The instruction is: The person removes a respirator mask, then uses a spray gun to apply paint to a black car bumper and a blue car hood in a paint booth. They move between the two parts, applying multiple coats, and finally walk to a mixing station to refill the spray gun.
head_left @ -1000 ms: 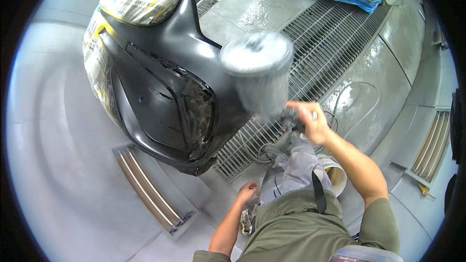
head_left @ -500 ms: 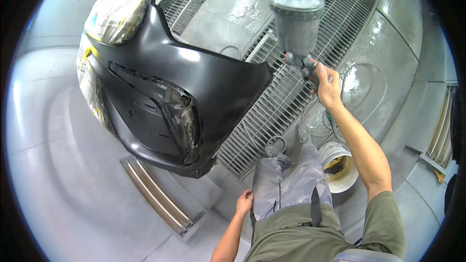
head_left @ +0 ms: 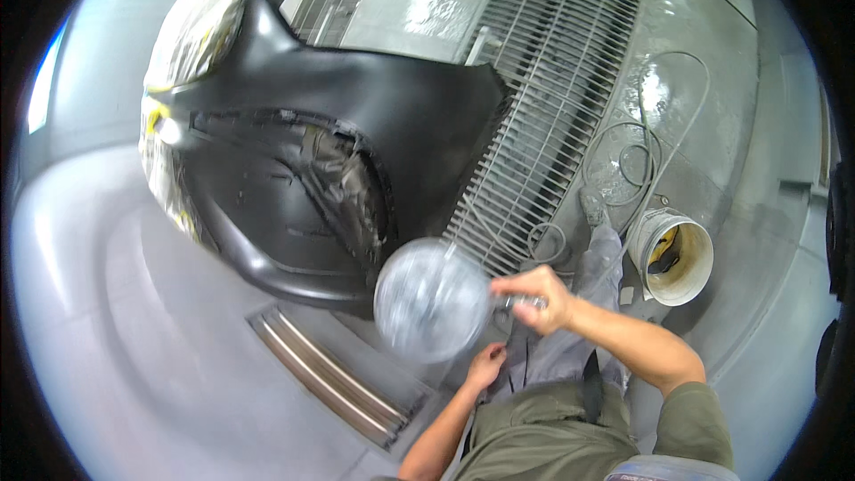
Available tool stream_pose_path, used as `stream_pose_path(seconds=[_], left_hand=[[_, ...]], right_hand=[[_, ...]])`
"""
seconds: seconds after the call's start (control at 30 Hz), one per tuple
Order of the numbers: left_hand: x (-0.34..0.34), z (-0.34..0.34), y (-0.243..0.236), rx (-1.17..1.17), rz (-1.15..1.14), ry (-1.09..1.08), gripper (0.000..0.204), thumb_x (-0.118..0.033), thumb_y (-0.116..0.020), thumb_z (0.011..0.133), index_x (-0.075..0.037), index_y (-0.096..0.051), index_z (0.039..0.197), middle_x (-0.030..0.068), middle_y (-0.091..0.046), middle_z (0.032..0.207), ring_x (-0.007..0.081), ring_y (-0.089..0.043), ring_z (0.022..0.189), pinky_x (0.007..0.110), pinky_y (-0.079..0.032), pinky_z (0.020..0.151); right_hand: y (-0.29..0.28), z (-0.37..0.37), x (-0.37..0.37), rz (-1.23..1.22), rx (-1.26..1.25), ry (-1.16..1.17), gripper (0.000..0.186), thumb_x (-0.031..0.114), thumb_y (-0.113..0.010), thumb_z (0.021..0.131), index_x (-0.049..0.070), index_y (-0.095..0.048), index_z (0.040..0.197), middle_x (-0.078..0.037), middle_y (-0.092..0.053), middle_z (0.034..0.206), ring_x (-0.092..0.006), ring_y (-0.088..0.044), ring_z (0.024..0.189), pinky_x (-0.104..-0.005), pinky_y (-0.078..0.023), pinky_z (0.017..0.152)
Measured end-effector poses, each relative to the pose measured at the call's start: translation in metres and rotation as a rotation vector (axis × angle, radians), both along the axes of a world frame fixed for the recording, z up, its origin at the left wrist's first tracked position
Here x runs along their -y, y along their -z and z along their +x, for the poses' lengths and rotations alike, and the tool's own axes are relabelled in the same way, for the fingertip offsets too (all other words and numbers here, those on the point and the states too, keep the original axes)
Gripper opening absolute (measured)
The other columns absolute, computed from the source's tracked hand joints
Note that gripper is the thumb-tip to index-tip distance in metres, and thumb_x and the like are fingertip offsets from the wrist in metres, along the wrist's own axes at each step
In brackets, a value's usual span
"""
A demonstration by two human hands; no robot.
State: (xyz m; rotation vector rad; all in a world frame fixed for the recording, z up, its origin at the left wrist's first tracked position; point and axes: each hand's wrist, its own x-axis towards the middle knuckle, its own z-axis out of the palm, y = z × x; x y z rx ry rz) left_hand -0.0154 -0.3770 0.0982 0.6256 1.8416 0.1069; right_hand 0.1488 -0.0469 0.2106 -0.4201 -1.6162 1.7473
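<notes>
My right hand (head_left: 543, 298) grips a spray gun (head_left: 506, 307), its round translucent cup (head_left: 432, 298), slightly blurred, held over the lower edge of a glossy-to-satin black moulded car body panel (head_left: 410, 116). That panel has a recessed section with crumpled dark material in it. White masking sheeting (head_left: 191, 31) with yellow tape covers whatever lies along its left end. Low beside my trouser leg is my left hand (head_left: 488, 365), fingers curled; anything inside them is too small to make out. The gun's cup hides part of the panel and floor behind it.
A long metal floor grate (head_left: 570, 53) runs right of the panel. A thin hose (head_left: 677, 52) lies looped on the wet grey floor near my foot (head_left: 595, 209). A white bucket (head_left: 690, 276) with yellow and dark contents stands at right. A slatted vent (head_left: 329, 374) is at lower left.
The spray gun in my right hand has swung down and leftward, toward the panel's lower edge. The view has shifted, and the blue-wrapped item at the top has left it.
</notes>
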Motion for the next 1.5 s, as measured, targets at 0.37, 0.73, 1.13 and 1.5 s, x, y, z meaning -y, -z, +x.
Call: stream_pose_path(seconds=[0.37,0.73,1.13,1.5], left_hand=[[0.052,-0.035,0.010,-0.040,-0.182,0.164,0.040,-0.035,-0.064,0.103,-0.008,-0.069,0.131,0.0155,-0.075,0.125,0.0314,-0.070,0.118,0.040,-0.053,0.101],[-0.056,0.061,0.001,0.110,-0.116,0.021,0.041,-0.033,-0.065,0.103,-0.008,-0.067,0.135,0.0147,-0.075,0.126,0.0258,-0.071,0.117,0.036,-0.054,0.100],[-0.114,0.099,-0.017,0.154,-0.116,-0.233,0.040,-0.031,-0.067,0.103,-0.005,-0.068,0.134,0.0130,-0.076,0.122,0.0222,-0.071,0.114,0.036,-0.053,0.099],[-0.112,0.109,-0.017,0.076,-0.235,-0.166,0.041,-0.035,-0.067,0.102,-0.008,-0.069,0.133,0.0126,-0.077,0.119,0.0218,-0.073,0.110,0.034,-0.054,0.097]], right_hand=[[0.082,0.043,-0.112,-0.651,-0.005,0.509,0.046,0.038,-0.052,0.108,-0.001,-0.073,0.122,-0.004,-0.073,0.083,-0.0098,-0.063,0.062,-0.0286,-0.050,0.058],[-0.008,0.056,-0.274,-0.567,0.148,0.446,0.061,0.055,-0.041,0.111,0.008,-0.067,0.139,-0.004,-0.071,0.088,-0.0106,-0.069,0.077,-0.0272,-0.052,0.048],[0.082,0.048,-0.358,-0.778,0.285,0.336,0.065,0.059,-0.038,0.109,0.006,-0.067,0.136,-0.013,-0.074,0.083,-0.0181,-0.072,0.065,-0.0282,-0.049,0.041],[-0.013,0.019,-0.407,-0.510,0.471,0.141,0.068,0.063,-0.048,0.105,0.002,-0.074,0.124,-0.008,-0.071,0.079,-0.0129,-0.065,0.059,-0.0292,-0.052,0.043]])
